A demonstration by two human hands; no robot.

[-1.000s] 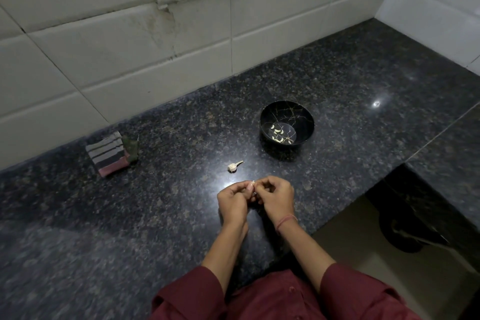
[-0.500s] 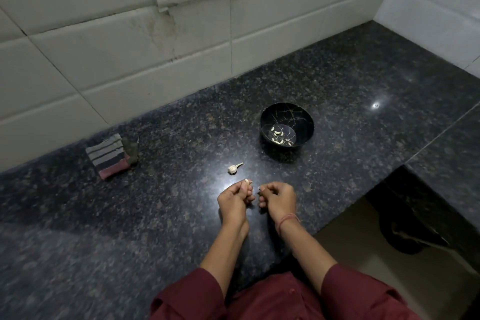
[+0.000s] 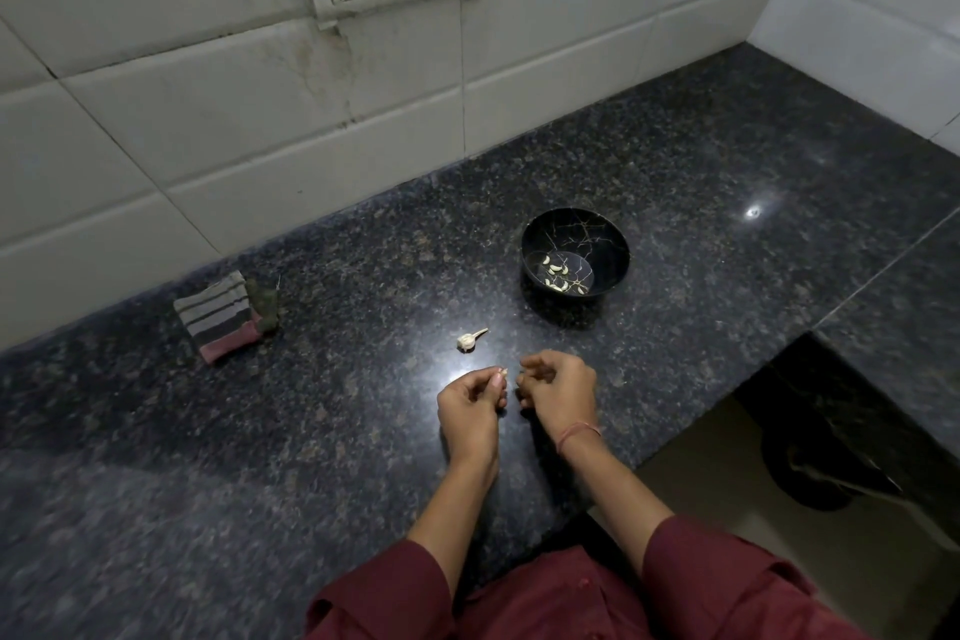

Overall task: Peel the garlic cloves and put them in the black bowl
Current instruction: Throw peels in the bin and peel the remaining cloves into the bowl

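— What is on the bench (image 3: 260,457)?
— I see the black bowl (image 3: 609,244) with peeled cloves (image 3: 555,269) in it.
— And the hands?
— The left hand (image 3: 470,405) pinches a garlic clove (image 3: 503,371). The right hand (image 3: 561,387) is curled just beside it; I cannot tell if it holds anything.

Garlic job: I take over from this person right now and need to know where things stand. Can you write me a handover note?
Left hand: pinches a small garlic clove at its fingertips.
Right hand: fingers curled, apart from the left; whether it holds anything cannot be told.
Black bowl: on the counter beyond the hands, several peeled cloves inside.
Garlic stub: on the counter between hands and bowl.
Left: finish the held clove, drop it in the bowl, check the stub.
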